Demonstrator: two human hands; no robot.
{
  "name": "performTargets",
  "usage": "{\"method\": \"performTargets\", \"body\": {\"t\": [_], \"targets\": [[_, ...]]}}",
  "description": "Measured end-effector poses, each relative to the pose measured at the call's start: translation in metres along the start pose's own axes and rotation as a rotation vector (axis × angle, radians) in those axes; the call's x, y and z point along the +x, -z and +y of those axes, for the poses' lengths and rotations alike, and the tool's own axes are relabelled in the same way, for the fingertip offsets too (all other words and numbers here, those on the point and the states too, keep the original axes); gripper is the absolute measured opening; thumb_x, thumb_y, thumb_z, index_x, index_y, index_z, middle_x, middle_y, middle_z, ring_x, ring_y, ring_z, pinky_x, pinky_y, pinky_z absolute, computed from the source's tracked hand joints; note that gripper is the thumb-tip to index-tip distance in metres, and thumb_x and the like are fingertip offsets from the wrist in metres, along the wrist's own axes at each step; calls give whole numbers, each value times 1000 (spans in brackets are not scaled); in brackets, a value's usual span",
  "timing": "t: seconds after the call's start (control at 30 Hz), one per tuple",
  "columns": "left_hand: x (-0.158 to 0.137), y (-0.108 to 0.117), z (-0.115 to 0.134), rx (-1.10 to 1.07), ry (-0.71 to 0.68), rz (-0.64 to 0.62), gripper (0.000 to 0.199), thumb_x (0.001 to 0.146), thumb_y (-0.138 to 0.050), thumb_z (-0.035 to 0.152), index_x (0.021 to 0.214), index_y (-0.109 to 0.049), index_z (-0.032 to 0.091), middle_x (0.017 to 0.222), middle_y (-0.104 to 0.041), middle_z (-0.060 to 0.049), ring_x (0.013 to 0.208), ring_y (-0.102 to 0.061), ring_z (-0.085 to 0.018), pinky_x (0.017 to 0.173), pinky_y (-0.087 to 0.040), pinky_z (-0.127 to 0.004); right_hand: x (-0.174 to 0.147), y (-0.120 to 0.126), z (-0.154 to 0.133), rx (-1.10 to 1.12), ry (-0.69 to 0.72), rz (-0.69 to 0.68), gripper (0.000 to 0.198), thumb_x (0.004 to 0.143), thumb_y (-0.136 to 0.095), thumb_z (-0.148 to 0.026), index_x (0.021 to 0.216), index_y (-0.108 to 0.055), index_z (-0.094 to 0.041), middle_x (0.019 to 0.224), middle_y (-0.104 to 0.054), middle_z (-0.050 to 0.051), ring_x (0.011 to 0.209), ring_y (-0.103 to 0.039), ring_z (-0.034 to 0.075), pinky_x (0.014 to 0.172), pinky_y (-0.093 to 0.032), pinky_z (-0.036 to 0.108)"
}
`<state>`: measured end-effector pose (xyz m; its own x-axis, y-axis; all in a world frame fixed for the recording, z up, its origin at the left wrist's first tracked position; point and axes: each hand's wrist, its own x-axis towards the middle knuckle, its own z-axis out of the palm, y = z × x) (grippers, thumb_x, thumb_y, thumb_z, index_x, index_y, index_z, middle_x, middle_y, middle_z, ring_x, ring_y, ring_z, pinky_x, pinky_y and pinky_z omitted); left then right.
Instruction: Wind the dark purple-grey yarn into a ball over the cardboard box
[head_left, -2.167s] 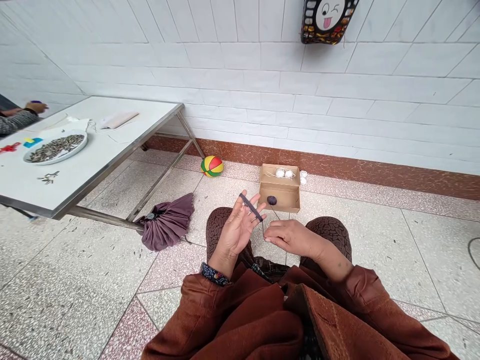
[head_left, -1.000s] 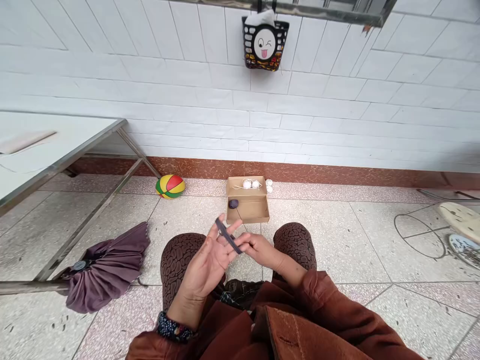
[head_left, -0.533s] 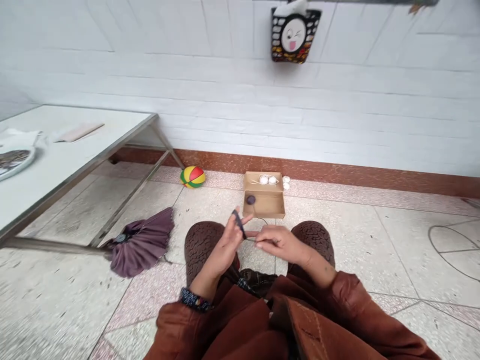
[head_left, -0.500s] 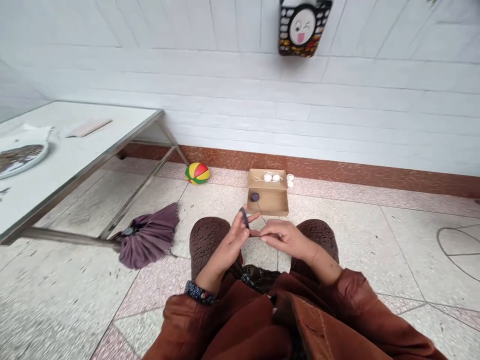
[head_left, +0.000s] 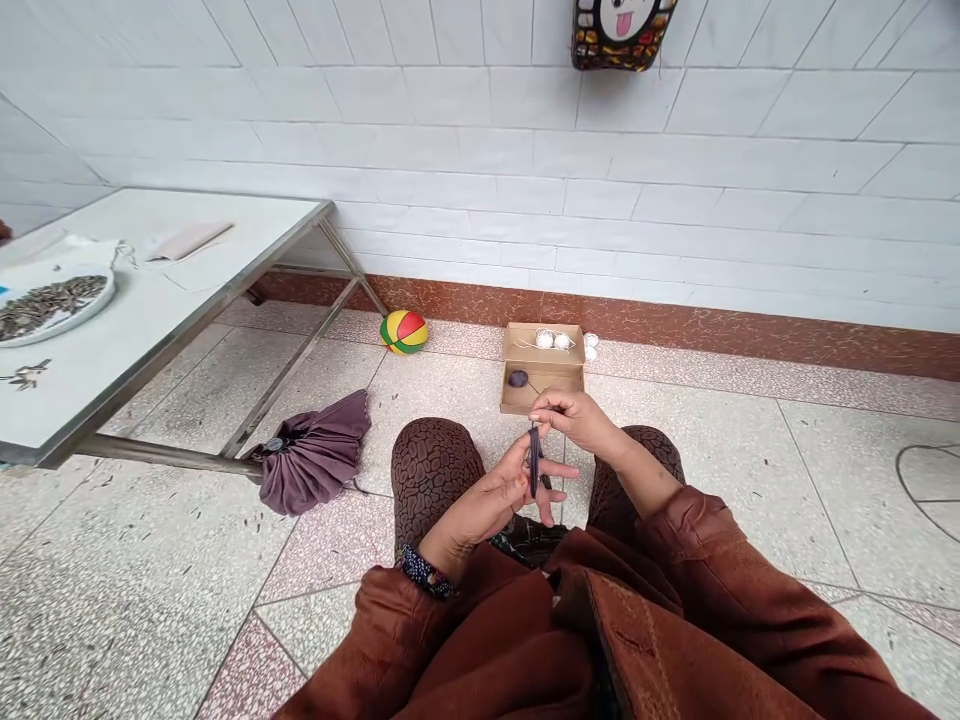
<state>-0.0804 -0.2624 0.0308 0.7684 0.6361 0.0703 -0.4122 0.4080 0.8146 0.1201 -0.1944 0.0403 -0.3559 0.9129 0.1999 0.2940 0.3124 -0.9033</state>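
Dark purple-grey yarn [head_left: 535, 462] is wound in several turns around the fingers of my left hand [head_left: 495, 495]. Those fingers are partly spread, pointing right, with the coil upright across them. Just above the coil, my right hand [head_left: 574, 422] pinches the yarn strand between thumb and fingertips. Beyond my hands an open cardboard box [head_left: 544, 402] lies on the floor. Its near half holds a dark yarn ball [head_left: 517, 379], from which a strand runs toward my right hand. White yarn balls [head_left: 553, 341] rest in the raised lid half.
At left stands a metal-framed table [head_left: 255, 240] with a white plate [head_left: 105, 300] of seed-like bits. Beneath its edge lies a purple gathered cloth [head_left: 319, 455]. A colourful ball [head_left: 403, 332] sits near the wall. A black basket [head_left: 624, 45] hangs there, and a wire frame [head_left: 911, 490] is at right.
My right hand has risen from beside the left fingers to above the coil, drawing the strand. My left hand has turned, its fingers now pointing right. The view has shifted slightly.
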Motion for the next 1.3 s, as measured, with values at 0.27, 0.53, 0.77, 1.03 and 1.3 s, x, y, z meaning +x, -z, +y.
{"method": "performTargets", "body": {"t": [0.27, 0.53, 0.77, 1.03, 1.3], "targets": [[0, -5, 28, -197, -188, 289, 80, 89, -57, 65, 156, -22, 42, 161, -37, -12, 128, -59, -33, 113, -35, -56, -44, -37, 19, -30, -2, -59, 31, 101, -49, -41, 90, -67, -19, 79, -66, 2, 73, -60, 16, 70, -46, 27], [-7, 7, 29, -78, -271, 468, 76, 91, -56, 64, 156, -21, 45, 166, -29, -9, 137, -52, -32, 117, -31, -55, -53, -33, -15, -189, 195, -194, 25, 102, -53, -36, 90, -67, -20, 80, -67, 3, 72, -61, 15, 70, -47, 28], [-17, 10, 11, 196, -102, 219, 84, 92, -58, 57, 161, -15, 36, 161, -36, -18, 132, -57, -33, 119, -25, -55, -38, -4, -50, -239, 315, -113, 20, 102, -54, -31, 103, -71, -22, 90, -69, 5, 78, -62, 16, 70, -48, 28], [-15, 0, 4, 158, 43, -33, 81, 92, -59, 57, 160, -21, 34, 152, -48, -21, 110, -71, -30, 114, -31, -57, -7, 8, -35, -173, 200, -52, 26, 101, -57, -39, 92, -73, -21, 85, -66, 3, 78, -62, 15, 74, -49, 28], [-9, -9, 15, -96, -38, 109, 89, 83, -63, 68, 157, -24, 35, 154, -46, -19, 127, -61, -36, 113, -33, -59, -30, -24, 9, 66, -35, -14, 24, 100, -53, -37, 93, -68, -20, 86, -68, 1, 81, -62, 15, 77, -49, 28]]}}
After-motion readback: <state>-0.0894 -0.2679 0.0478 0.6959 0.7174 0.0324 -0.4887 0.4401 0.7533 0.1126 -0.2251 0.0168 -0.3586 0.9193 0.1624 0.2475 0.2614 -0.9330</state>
